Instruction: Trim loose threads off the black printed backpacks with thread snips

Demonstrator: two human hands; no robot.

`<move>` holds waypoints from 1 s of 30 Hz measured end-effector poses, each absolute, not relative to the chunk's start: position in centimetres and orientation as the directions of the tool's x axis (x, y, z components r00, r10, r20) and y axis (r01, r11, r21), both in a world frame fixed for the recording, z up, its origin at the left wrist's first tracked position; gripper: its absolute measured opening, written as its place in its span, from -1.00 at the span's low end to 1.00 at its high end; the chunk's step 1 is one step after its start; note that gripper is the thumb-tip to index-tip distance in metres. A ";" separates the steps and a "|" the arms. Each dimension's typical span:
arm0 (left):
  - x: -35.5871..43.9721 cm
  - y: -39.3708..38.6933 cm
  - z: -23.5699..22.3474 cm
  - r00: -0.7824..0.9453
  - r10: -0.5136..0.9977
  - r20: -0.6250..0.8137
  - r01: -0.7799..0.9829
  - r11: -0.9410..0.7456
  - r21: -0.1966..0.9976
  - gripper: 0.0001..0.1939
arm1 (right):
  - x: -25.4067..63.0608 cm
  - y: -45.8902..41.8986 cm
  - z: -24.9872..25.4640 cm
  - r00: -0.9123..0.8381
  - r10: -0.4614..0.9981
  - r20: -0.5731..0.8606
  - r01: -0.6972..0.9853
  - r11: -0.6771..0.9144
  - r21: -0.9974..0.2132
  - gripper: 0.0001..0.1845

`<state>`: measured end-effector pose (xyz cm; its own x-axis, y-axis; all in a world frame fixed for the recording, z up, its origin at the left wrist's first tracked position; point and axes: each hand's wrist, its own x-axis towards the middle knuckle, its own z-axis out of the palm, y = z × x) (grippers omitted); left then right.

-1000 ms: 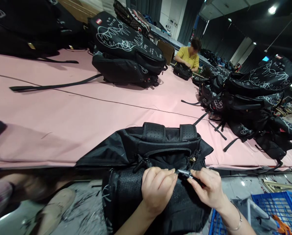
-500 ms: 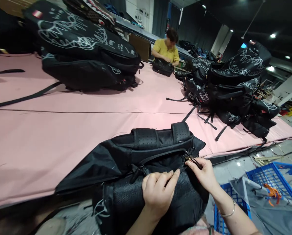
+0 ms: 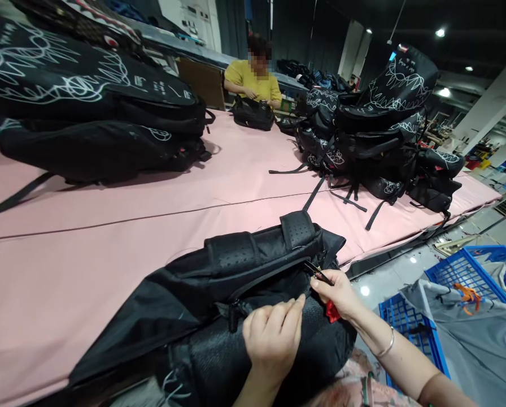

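A black backpack (image 3: 219,288) lies over the near edge of the pink table (image 3: 87,237), its top zipper open. My left hand (image 3: 273,338) is closed, pinching the mesh fabric below the zipper opening. My right hand (image 3: 336,291) is closed on a small red-handled tool (image 3: 324,291) whose dark tip points at the right end of the zipper. A bracelet circles my right wrist.
Stacks of black backpacks with white line drawings sit at the left (image 3: 87,107) and right (image 3: 375,130) of the table. A person in a yellow shirt (image 3: 253,82) works on a bag at the far side. Blue crates (image 3: 469,277) with grey fabric stand at the lower right.
The view has swung left to right. My right hand moved from the middle of the zipper to its right end, and the tool's red handle now shows under my palm.
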<state>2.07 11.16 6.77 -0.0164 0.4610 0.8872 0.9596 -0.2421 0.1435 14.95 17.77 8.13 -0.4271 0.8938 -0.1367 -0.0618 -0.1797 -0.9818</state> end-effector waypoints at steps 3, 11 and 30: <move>2.1 11.1 6.7 -0.010 0.485 0.875 0.962 -0.235 0.141 -0.86 | 15.1 17.7 8.1 -0.424 0.898 -0.120 -0.051 -0.156 -0.986 -0.59; 2.1 11.1 6.7 0.011 0.560 0.829 0.975 -0.190 0.116 -0.78 | 15.6 17.9 8.3 -0.431 0.896 -0.108 0.055 -0.093 -0.994 -0.58; 0.7 11.2 7.5 -0.106 0.585 0.804 0.932 -0.223 0.285 -0.87 | 15.9 19.2 9.7 -0.326 0.911 0.253 0.204 0.329 -0.922 -0.78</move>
<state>0.65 11.17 7.49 -0.1062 0.5853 0.8038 0.9322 -0.2227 0.2854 15.90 19.24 9.68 -0.3265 0.9108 0.2528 0.2041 0.3290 -0.9220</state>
